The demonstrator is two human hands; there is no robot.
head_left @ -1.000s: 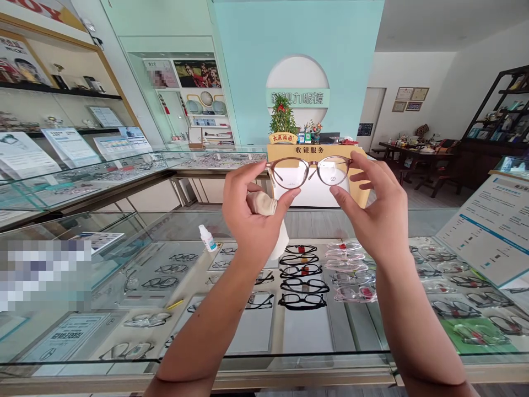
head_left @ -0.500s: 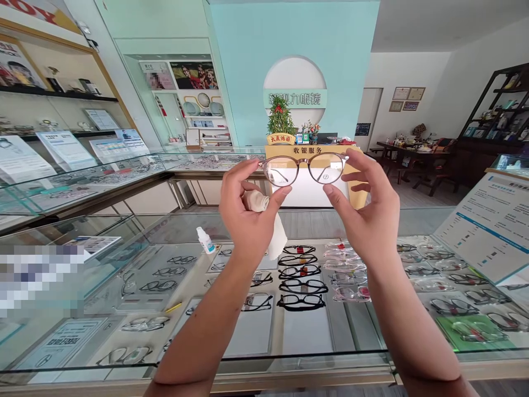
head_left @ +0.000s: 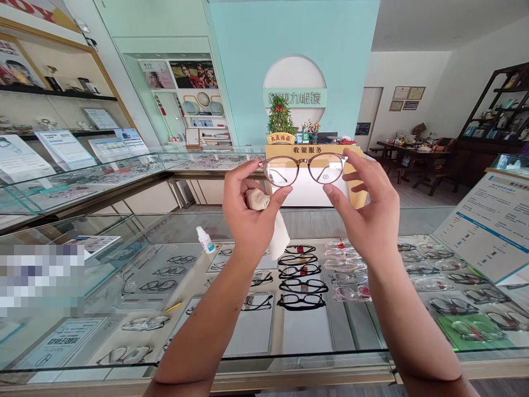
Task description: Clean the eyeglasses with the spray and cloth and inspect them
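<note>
A pair of eyeglasses (head_left: pixel 303 161) with a thin brownish round frame is held up level above the glass counter. My left hand (head_left: pixel 250 212) pinches its left rim between thumb and index finger. Tucked in the curled fingers of that same hand is a cream cleaning cloth (head_left: pixel 280 237), its loose end hanging below the palm. On the other side, my right hand (head_left: pixel 366 204) grips the right rim and hinge with thumb and index finger, the remaining fingers bent behind. One lens carries a small round printed mark. The temples point away from me, mostly seen through the lenses.
A glass display counter (head_left: pixel 198 358) spans the front, with rows of black eyeglasses (head_left: pixel 301 285) and clear-pink frames (head_left: pixel 346 264) inside. A small white spray bottle (head_left: pixel 205 240) stands on the left. A printed sign (head_left: pixel 487 226) leans at right. Farther back is a cashier desk (head_left: pixel 306 190).
My left hand and the cloth have shifted very slightly to the right. The eyeglasses and my right hand stay almost where they were.
</note>
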